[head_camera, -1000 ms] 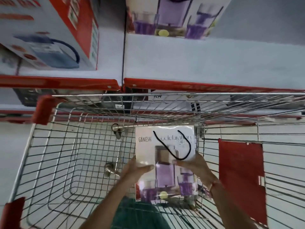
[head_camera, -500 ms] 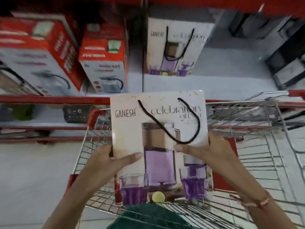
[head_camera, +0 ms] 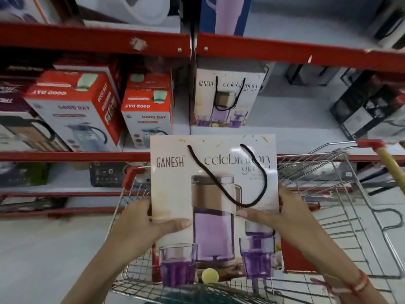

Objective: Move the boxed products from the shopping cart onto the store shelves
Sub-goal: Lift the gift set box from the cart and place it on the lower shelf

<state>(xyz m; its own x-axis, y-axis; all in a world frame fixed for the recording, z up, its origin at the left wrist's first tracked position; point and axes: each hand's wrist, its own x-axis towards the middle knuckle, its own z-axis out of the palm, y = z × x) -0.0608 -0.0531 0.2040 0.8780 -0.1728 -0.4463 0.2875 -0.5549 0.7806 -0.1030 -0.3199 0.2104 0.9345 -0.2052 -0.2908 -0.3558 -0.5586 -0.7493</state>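
A white Ganesh gift-set box with a black cord handle and a purple jug picture is held upright above the wire shopping cart. My left hand grips its left edge, thumb across the front. On the opposite edge, my right hand holds it, thumb on the front as well. A matching Ganesh box stands on the white shelf straight behind, with open shelf space to its right.
Red Good Day jug boxes stand on the shelf at left. Dark boxes sit at right. A red shelf rail crosses overhead, another below. The cart's yellow handle is at right.
Both hands lifted the box out of the cart basket up to shelf height. The view tilted upward, bringing the shelves and the matching box into sight.
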